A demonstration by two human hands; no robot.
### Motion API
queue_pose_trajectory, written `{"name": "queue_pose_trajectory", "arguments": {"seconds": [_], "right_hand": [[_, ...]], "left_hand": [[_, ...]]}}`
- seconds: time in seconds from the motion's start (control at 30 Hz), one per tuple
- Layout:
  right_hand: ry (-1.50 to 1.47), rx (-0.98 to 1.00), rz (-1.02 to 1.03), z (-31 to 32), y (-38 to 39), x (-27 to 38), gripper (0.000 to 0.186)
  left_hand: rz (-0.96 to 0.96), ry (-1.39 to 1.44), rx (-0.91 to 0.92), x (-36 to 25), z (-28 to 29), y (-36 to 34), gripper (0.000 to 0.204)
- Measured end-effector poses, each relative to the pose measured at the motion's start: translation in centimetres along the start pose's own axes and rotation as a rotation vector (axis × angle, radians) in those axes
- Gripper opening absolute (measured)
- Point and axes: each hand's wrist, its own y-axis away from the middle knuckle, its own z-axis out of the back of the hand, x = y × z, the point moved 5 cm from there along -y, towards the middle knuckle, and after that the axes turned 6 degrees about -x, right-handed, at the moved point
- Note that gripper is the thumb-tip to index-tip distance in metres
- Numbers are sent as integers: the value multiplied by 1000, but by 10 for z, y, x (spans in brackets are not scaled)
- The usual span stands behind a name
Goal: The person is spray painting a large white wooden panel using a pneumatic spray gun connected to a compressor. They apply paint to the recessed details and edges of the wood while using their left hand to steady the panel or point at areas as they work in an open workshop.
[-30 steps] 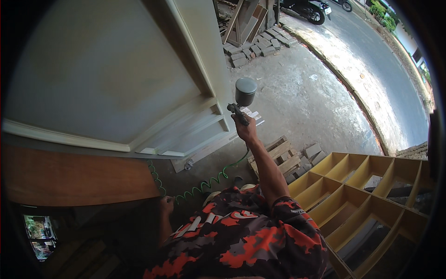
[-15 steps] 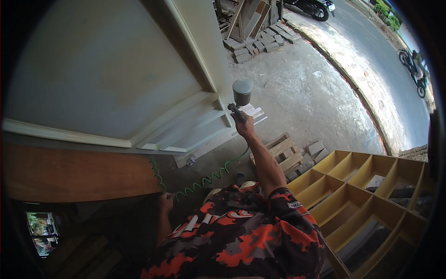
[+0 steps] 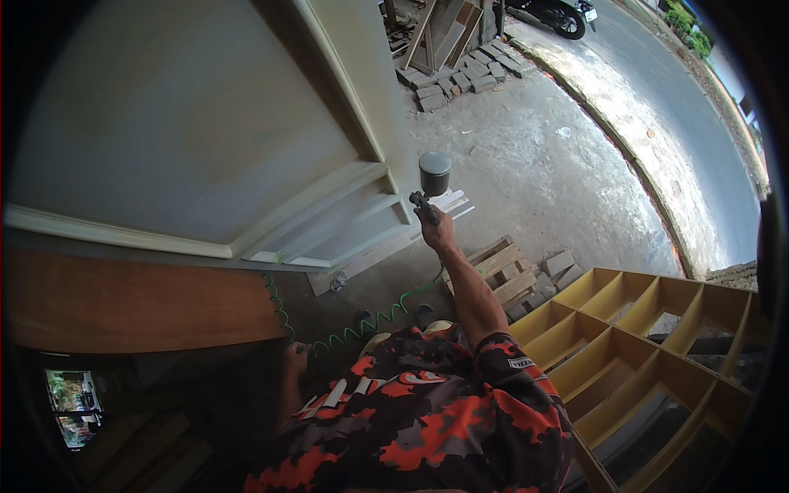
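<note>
My right hand [image 3: 438,232] is wrapped round the handle of a spray gun [image 3: 424,207] with a grey paint cup [image 3: 435,172] on top. The gun is held near the right edge of a large pale framed panel [image 3: 189,123], beside its lower recessed section, apart from it. A green coiled air hose [image 3: 362,330] runs from below my right forearm across to my left hand [image 3: 296,355]. That hand is low on the left, closed round the hose in shadow. Whether any spray leaves the gun cannot be made out.
A brown wooden board [image 3: 140,304] lies left, below the panel. Yellow compartmented shelving [image 3: 608,329] stands at the right, near a wooden pallet [image 3: 501,275]. Paving blocks [image 3: 468,76] are piled farther off, and a motorcycle [image 3: 563,18] stands by the road.
My right hand and the spray gun have come slightly nearer to me and a little right. My left hand stays at the hose. A second motorbike has passed out of view on the road.
</note>
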Motion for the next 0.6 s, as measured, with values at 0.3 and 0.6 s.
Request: {"name": "queue_pose_trajectory", "arguments": {"seconds": [0.3,0.6], "right_hand": [[-198,-3,43,16,-6,59,25],[-162,-56,75,4,-18,45,30]], "left_hand": [[3,-51,-45,-7,16,0,32],[-1,-25,-43,-20,16,2,30]]}}
